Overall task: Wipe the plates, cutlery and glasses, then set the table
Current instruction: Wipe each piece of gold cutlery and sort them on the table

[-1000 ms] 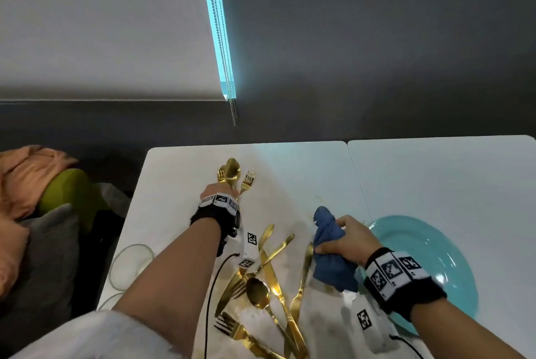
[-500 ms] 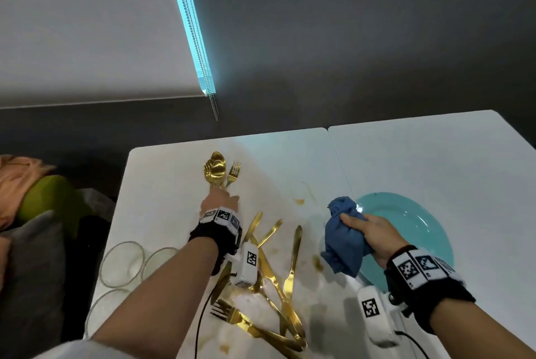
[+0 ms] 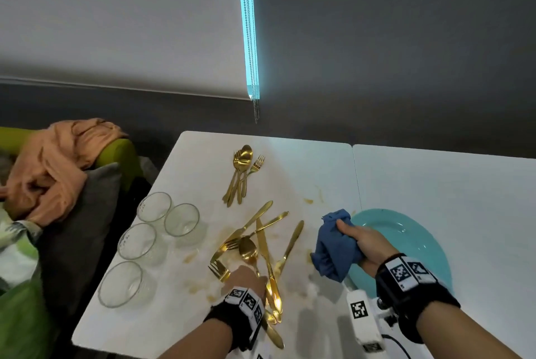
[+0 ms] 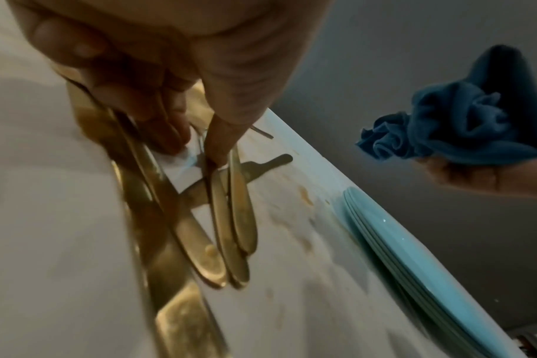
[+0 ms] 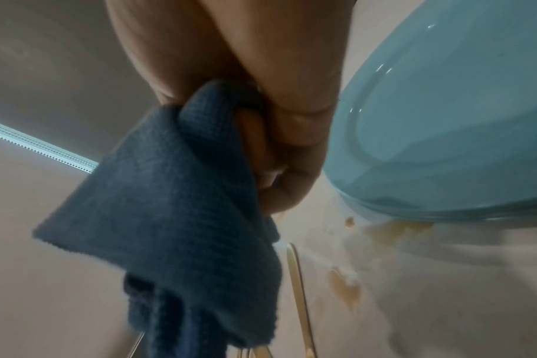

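A messy pile of gold cutlery (image 3: 261,245) lies in the middle of the white surface (image 3: 203,315): knives, forks and a spoon (image 3: 248,249) crossing over each other. Farther back sits a small, neat bunch (image 3: 242,174) of gold spoons and forks, well apart from the pile. Four clear glasses (image 3: 153,239) stand upright along the left edge, close together. A stack of light blue plates (image 3: 406,239) rests on the right side of the surface.

Brown stains (image 3: 309,201) and smears dot the surface around the pile and next to the plates. To the left, off the surface, there is an orange cloth (image 3: 55,164) on a green chair (image 3: 119,155), with a grey cushion (image 3: 84,231) beside it. A window blind (image 3: 116,19) with a bead chain (image 3: 252,39) hangs at the back.

The left hand (image 3: 245,279) reaches down into the near end of the pile. In the left wrist view its fingers (image 4: 221,135) and thumb pinch thin gold handles (image 4: 230,218), but the picture is blurry, so I cannot tell which pieces. The right hand (image 3: 368,245) is lifted over the near left edge of the plates. Its fingers are curled tight around a bunched blue cloth (image 3: 335,245), which hangs down from the fist, just beside the pile.
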`<state>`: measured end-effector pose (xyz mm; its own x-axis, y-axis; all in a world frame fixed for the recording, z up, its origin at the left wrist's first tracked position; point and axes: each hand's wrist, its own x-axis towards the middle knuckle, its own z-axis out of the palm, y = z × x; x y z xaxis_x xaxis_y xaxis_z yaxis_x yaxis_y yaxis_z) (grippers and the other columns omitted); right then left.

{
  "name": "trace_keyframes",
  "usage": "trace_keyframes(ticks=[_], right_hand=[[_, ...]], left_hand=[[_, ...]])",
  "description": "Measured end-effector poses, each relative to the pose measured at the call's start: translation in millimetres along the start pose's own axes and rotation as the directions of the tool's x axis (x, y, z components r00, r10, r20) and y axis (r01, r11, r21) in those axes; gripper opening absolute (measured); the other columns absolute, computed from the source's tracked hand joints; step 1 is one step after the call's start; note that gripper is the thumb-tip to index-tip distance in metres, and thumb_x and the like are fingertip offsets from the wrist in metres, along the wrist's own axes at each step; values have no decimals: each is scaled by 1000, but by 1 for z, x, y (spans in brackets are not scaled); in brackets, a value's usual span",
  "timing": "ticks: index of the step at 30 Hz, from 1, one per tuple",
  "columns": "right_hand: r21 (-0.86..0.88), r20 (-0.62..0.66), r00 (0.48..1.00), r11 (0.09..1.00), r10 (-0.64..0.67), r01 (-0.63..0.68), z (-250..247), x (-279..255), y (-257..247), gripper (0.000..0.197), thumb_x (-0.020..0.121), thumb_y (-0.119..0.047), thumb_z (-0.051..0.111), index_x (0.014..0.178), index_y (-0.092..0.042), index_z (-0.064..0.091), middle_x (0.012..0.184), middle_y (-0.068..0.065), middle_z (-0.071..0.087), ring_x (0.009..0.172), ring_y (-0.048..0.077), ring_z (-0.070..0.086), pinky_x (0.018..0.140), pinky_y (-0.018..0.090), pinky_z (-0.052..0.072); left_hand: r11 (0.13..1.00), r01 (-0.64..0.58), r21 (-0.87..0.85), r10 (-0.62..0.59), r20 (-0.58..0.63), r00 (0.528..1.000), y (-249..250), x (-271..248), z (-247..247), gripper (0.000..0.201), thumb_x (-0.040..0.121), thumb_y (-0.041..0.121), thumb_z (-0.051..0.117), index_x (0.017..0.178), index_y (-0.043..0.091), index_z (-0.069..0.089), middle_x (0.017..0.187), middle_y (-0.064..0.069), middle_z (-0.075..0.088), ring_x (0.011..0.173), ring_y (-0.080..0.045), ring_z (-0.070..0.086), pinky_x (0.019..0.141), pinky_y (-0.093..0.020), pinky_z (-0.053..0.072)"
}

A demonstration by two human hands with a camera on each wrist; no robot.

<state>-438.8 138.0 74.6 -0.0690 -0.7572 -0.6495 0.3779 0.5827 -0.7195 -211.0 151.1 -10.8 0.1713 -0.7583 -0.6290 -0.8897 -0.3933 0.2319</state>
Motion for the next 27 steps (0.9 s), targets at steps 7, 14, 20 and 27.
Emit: trace_keyframes(ticks=[7,14,20,27], right_hand=[[-45,70,996,998,53,-50,-17,-21,10,19,95,-17,50,102,-3,60,81,12,68,68,22,66,49,27,54],[61,102,995,998,21,-28,-10,-20,21,21,95,-15,47,97,1,61,74,8,71,66,17,67,48,24,54],[165,26,999,986,-40,35,18,-13,21,22,97,-14,45,99,5,56,91,17,63,80,25,61,54,28,58],[-350,-206,967,934,-150,70,18,1,29,20,73,-7,76,88,0,65,99,24,66,89,34,63,83,42,53]], left_hand=[[994,62,-91,-65,-31,997,12,-14,-8,35,94,23,44,117,3,61,120,-14,63,113,-28,59,92,-33,47],[896,-142,-421,79,-165,983,35,-28,-17,19,92,20,49,102,13,64,102,-5,71,96,-20,64,77,-23,45],[749,-320,-580,305,-127,944,66,-62,-17,30,92,0,40,111,3,63,93,-15,65,63,-22,61,56,-23,54],[763,-332,-555,394,-8,919,58,-73,-25,32,89,-2,41,68,16,57,61,-8,52,51,-17,46,41,-21,38]])
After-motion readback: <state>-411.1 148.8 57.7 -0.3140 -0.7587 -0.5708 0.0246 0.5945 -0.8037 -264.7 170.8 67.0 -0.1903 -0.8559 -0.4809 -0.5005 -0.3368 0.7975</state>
